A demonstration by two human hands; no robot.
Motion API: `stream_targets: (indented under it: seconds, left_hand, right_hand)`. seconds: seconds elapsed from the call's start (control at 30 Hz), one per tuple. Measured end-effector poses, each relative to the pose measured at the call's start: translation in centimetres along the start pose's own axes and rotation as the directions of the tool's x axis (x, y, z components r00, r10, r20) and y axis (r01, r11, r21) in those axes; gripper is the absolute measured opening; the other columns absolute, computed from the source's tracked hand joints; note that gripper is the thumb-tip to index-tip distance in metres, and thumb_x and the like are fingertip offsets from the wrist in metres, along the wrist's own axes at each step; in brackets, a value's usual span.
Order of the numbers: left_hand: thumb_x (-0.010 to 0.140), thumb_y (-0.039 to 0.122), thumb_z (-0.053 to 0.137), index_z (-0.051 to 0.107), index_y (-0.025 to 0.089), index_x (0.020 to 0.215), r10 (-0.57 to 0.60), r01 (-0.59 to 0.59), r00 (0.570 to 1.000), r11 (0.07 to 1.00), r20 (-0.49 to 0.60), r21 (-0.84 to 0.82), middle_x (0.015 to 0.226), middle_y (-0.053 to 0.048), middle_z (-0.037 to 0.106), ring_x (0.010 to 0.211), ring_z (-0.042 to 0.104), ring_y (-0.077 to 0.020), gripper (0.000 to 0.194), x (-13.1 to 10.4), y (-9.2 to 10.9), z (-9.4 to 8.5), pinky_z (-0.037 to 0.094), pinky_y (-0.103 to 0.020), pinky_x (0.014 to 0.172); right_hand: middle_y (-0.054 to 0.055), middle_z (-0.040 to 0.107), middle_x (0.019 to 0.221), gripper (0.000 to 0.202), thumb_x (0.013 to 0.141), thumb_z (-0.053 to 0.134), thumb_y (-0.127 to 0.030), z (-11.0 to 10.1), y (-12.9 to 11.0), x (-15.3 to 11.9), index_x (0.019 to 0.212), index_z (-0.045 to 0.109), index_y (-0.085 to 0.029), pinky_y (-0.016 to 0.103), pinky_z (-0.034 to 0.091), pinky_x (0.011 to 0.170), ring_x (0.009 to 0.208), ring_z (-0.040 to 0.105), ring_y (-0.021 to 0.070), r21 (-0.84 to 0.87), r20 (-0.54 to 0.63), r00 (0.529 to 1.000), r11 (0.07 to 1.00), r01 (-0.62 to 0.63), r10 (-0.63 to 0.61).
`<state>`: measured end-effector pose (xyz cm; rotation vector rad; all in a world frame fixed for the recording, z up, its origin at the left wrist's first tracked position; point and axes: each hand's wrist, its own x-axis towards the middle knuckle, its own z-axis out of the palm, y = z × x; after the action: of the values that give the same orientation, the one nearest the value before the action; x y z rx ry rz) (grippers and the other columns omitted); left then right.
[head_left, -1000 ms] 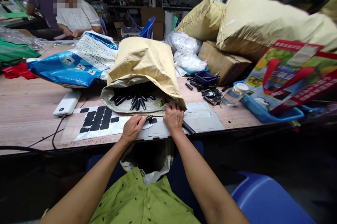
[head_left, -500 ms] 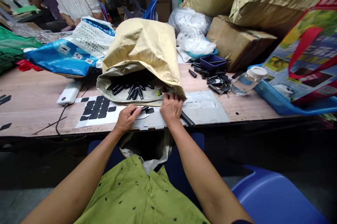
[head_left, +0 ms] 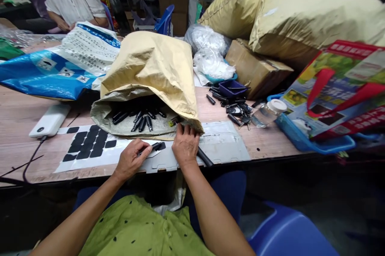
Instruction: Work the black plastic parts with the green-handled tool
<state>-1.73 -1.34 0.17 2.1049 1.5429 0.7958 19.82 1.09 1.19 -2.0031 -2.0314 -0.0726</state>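
A yellow paper sack (head_left: 153,59) lies on its side with its mouth facing me, and several black parts (head_left: 142,121) rest inside the opening. My left hand (head_left: 130,159) pinches a small black part (head_left: 155,146) above the white sheet with black patches (head_left: 90,142). At the right corner of the sack's mouth is my right hand (head_left: 185,145), its fingers curled over the edge; what they hold, if anything, is hidden. A small yellow-green item (head_left: 171,123) shows just left of those fingers. Beside my right wrist a black handle (head_left: 205,157) lies on grey cardboard (head_left: 228,143).
Left are a blue-and-white bag (head_left: 63,63) and a white power bank (head_left: 50,120) with a cable. Right are a purple tray (head_left: 231,88), loose black parts, a clear jar (head_left: 267,113), and a blue basket (head_left: 319,145) under a printed bag. A person sits at the far left.
The view has shifted, so the table things appear lower and further left. My left hand still pinches the black part, and my right hand remains at the sack's edge.
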Motion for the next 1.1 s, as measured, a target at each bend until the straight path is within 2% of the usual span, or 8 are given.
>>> stream_targets:
  seconds: [0.33, 0.53, 0.73, 1.1]
  left_hand:
    - [0.101, 0.044, 0.044, 0.067, 0.022, 0.085, 0.074, -0.074, 0.997, 0.997, 0.007, -0.009, 0.079, -0.002, 0.058, 0.082, 0.054, -0.0187, 0.036, 0.2, -0.5, 0.2, 0.039, -0.031, 0.076]
    - [0.1, 0.048, 0.044, 0.069, 0.021, 0.084, 0.08, -0.08, 0.996, 0.997, 0.03, -0.003, 0.078, -0.003, 0.059, 0.082, 0.052, -0.0203, 0.04, 0.3, -0.7, 0.2, 0.037, -0.032, 0.076]
    - [0.099, 0.045, 0.049, 0.07, 0.022, 0.083, 0.094, -0.094, 0.996, 0.995, -0.001, -0.032, 0.08, -0.003, 0.062, 0.085, 0.052, -0.0209, 0.035, 0.0, 0.0, -0.1, 0.036, -0.033, 0.078]
    - [0.097, 0.043, 0.053, 0.07, 0.023, 0.083, 0.065, -0.062, 0.998, 0.992, 0.017, -0.105, 0.085, -0.004, 0.066, 0.089, 0.054, -0.022, 0.03, -0.2, 0.6, -0.3, 0.037, -0.034, 0.08]
  right_hand:
    - [0.014, 0.057, 0.117, 0.041, 0.098, 0.041, -0.027, 0.3, -0.6, -0.1, 0.137, 0.051, -0.021, 0.044, 0.036, 0.087, 0.104, 0.048, 0.0302, -0.118, -0.039, 0.999, 0.993, -0.019, 0.014]
    - [0.014, 0.056, 0.12, 0.042, 0.098, 0.043, -0.031, 0.2, -1.0, -0.2, 0.139, 0.049, -0.022, 0.039, 0.035, 0.085, 0.107, 0.047, 0.0293, -0.214, -0.021, 0.999, 0.976, -0.033, 0.029]
    - [0.012, 0.058, 0.116, 0.042, 0.098, 0.046, -0.03, 0.4, -0.9, -0.1, 0.139, 0.052, -0.025, 0.037, 0.034, 0.084, 0.105, 0.049, 0.0277, -0.24, -0.065, 0.998, 0.97, -0.033, 0.018]
    - [0.009, 0.06, 0.111, 0.042, 0.097, 0.047, -0.027, 0.6, -0.6, 0.1, 0.138, 0.056, -0.025, 0.035, 0.036, 0.083, 0.103, 0.052, 0.026, -0.266, -0.088, 0.996, 0.964, -0.025, 0.001]
